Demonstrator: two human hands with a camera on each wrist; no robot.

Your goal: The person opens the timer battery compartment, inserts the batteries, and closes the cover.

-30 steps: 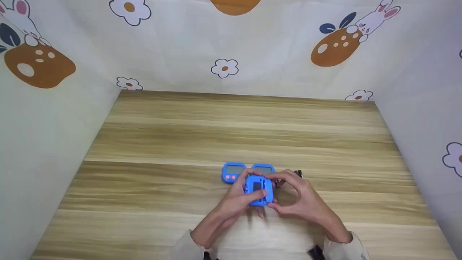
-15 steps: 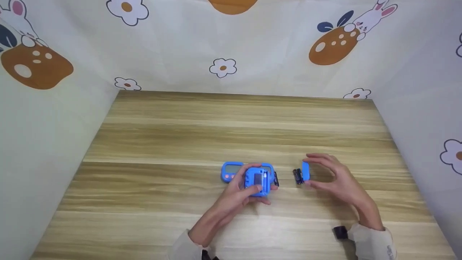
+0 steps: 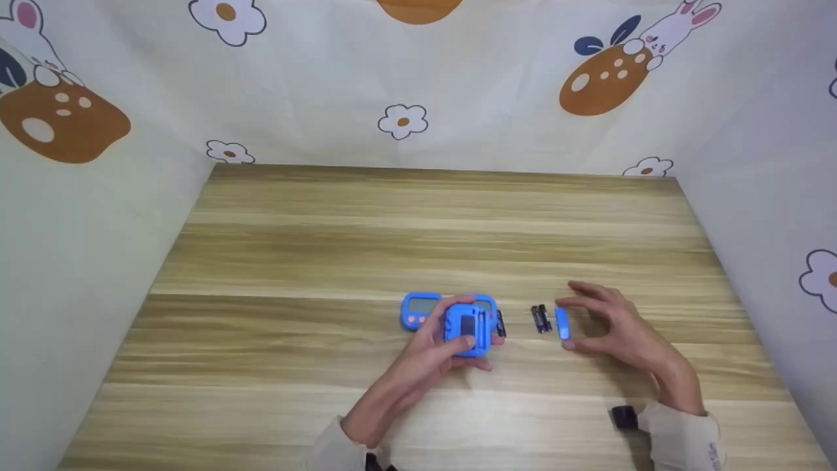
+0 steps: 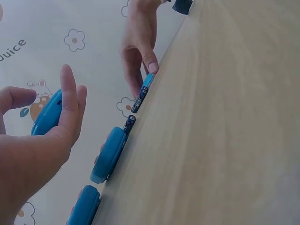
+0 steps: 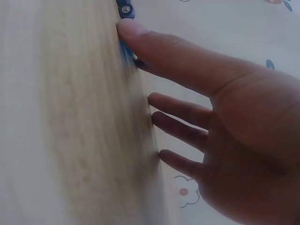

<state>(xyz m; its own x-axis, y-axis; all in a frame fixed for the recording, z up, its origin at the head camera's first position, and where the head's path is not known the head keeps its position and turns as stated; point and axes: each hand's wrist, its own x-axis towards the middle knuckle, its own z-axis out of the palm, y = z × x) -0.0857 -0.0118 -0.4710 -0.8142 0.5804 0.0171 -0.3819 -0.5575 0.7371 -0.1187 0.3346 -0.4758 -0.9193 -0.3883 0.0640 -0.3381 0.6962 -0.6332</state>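
My left hand (image 3: 435,347) holds a blue digital timer (image 3: 460,330) with its back facing up, the thumb lying across it. Its battery compartment along the right side is uncovered. At the right, my right hand (image 3: 624,327) pinches a small blue battery cover (image 3: 562,324) by its two ends, low at the tabletop. Beside the cover lie two dark AAA-size batteries (image 3: 541,318). Another dark battery (image 3: 501,323) lies near the left hand. In the right wrist view the thumb (image 5: 173,51) hides most of the blue cover, and the other fingers are spread.
A second blue timer (image 3: 421,304) with a grey screen and pink buttons lies face up. Another blue timer (image 3: 487,304) is partly hidden behind the left hand. The wooden table (image 3: 418,229) meets printed cloth walls (image 3: 490,98) at the back and sides.
My right hand has pulled the battery cover off the timer and carried it right, down beside the two batteries. My left hand has shifted slightly up with the timer.
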